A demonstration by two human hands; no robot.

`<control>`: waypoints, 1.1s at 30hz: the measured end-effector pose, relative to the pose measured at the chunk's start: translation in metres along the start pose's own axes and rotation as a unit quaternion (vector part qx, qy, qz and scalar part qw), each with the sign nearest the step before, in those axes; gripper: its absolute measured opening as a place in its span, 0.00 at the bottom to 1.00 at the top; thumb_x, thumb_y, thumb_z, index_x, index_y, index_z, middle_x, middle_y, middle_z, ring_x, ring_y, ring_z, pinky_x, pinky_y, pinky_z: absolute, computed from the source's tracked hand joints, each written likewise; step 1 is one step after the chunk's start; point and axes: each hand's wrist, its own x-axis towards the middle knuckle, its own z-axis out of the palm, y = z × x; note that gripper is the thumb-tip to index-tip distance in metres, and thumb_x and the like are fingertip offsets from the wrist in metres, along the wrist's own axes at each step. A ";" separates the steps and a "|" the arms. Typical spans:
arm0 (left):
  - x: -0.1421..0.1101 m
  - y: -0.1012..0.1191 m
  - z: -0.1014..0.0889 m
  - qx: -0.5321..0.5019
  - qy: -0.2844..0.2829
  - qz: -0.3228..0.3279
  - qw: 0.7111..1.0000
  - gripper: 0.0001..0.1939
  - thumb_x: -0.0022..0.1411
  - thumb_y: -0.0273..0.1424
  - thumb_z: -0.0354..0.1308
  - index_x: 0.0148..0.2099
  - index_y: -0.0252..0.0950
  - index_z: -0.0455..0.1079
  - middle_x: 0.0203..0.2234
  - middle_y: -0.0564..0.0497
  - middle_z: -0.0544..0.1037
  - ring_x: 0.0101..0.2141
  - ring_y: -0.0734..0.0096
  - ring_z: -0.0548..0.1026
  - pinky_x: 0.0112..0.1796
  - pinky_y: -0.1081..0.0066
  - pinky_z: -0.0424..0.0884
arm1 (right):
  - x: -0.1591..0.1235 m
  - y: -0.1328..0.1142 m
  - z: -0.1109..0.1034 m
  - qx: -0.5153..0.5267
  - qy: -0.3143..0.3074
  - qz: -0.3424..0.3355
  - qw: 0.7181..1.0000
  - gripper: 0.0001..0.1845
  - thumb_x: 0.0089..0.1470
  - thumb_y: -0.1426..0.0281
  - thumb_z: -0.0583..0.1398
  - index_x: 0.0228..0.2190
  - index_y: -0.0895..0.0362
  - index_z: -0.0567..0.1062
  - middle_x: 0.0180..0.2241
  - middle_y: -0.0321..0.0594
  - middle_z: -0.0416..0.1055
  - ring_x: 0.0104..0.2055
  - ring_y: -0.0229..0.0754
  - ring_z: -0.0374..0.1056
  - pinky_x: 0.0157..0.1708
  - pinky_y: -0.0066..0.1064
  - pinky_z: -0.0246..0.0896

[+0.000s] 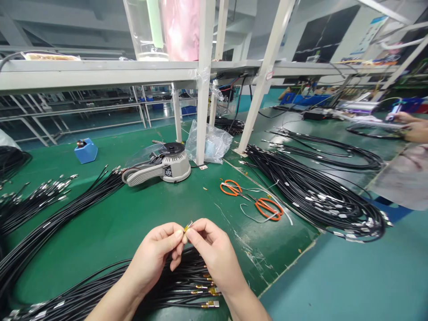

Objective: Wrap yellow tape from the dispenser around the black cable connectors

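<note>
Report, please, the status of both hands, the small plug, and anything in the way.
Left hand and right hand pinching plug. Plug silvery, partly yellow. Black cables below hands; nothing seen blocking.

Left hand [151, 250], right hand [216, 249] (connector [188, 226] between)

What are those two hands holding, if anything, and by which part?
A small connector, pinched at its yellow part by the left hand and the right hand; its metal tip sticks up free.

A small silver connector [190, 224] with amber tape [187, 228] on its lower part slants up rightward, pinched between fingers [175, 237]
</note>
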 end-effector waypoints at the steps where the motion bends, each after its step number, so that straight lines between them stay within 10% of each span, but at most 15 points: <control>1: 0.000 0.000 -0.001 0.002 -0.013 -0.004 1.000 0.14 0.52 0.36 0.62 0.23 0.32 0.67 0.14 0.57 0.63 0.15 0.83 0.56 0.15 0.80 0.54 | 0.000 0.000 -0.001 0.008 -0.005 0.008 1.000 0.08 0.49 0.69 0.61 0.22 0.58 0.72 0.23 0.33 0.70 0.29 0.37 0.65 0.32 0.28 0.61; 14: 0.000 0.000 -0.012 -0.043 -0.119 -0.065 0.990 0.16 0.52 0.37 0.63 0.20 0.32 0.65 0.10 0.57 0.62 0.12 0.82 0.58 0.16 0.77 0.52 | 0.003 0.006 -0.001 0.183 -0.106 0.040 0.977 0.08 0.43 0.69 0.67 0.22 0.58 0.74 0.22 0.30 0.67 0.25 0.33 0.60 0.29 0.24 0.56; 33: 0.012 -0.005 -0.016 -0.106 -0.144 -0.078 0.981 0.18 0.50 0.36 0.62 0.18 0.34 0.59 0.10 0.60 0.55 0.11 0.86 0.50 0.12 0.80 0.52 | 0.019 0.007 -0.005 0.104 -0.081 0.038 0.990 0.06 0.45 0.67 0.64 0.25 0.58 0.77 0.23 0.34 0.71 0.28 0.36 0.64 0.34 0.29 0.60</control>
